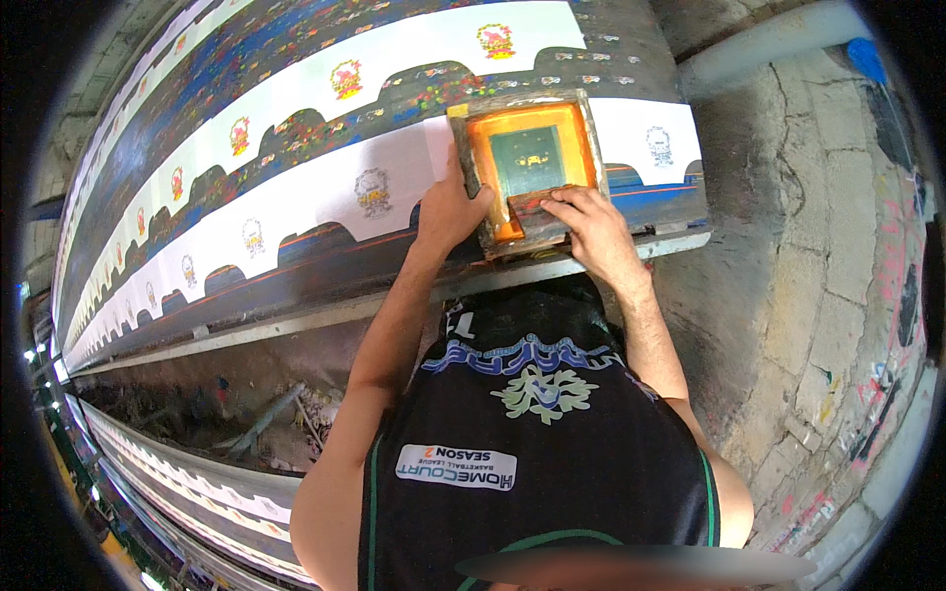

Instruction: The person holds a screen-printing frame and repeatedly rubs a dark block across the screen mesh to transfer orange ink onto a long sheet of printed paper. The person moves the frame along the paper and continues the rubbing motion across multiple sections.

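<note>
Right hand [596, 231] pinching reddish-brown, bar-shaped squeegee [532, 212] inside orange-stained rectangular wooden screen frame [597, 158]; left hand [451, 209] clasping its left edge. Below, white notched near-row panels [320, 202]: grey outlines only, colour seemingly left; far-row panels [419, 54] red-and-yellow.

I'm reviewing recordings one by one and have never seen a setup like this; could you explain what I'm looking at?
There is no robot here: a person works with two bare hands. The single picture comes from a fisheye camera on their head, looking down, so straight edges bend; the black sleeveless shirt is the wearer's own. On the long dark table lie rows of white cut pieces, the nearer row with greyish emblems, the next with red and yellow ones. The left hand holds the left edge of a wooden-framed screen. The right hand has its fingers on a reddish-brown bar inside the frame.
</note>
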Demonstrator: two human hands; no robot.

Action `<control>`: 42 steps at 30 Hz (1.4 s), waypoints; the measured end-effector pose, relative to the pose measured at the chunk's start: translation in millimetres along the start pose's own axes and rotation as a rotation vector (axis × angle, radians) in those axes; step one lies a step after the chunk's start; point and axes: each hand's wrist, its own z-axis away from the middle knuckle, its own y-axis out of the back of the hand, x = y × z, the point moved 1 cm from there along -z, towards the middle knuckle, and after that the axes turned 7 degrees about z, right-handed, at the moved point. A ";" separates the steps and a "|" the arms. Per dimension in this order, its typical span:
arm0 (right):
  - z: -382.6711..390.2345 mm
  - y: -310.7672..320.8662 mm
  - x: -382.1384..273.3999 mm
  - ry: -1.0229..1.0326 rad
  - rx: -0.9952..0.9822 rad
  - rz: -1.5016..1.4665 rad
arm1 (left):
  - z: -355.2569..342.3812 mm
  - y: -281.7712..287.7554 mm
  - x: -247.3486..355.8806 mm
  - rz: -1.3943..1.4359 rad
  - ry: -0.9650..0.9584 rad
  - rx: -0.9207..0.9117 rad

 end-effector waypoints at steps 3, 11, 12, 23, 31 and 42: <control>1.1 -0.8 2.3 0.014 0.032 -0.007 | 0.8 2.0 2.8 -0.024 -0.027 0.032; 10.0 11.2 44.9 0.070 0.115 -0.030 | -4.0 -14.0 39.0 0.076 -0.226 0.087; 14.0 15.7 58.3 0.081 0.135 -0.019 | -7.8 -21.9 49.0 0.072 -0.247 0.075; 73.7 58.1 216.4 0.031 0.172 -0.003 | -52.5 -155.9 171.4 0.040 0.037 -0.048; 79.0 73.8 248.1 0.047 0.129 -0.033 | -58.8 -192.9 176.4 0.127 0.075 -0.019; 57.0 99.2 256.5 0.147 -0.198 -0.071 | -57.3 -201.3 171.6 0.152 0.017 0.041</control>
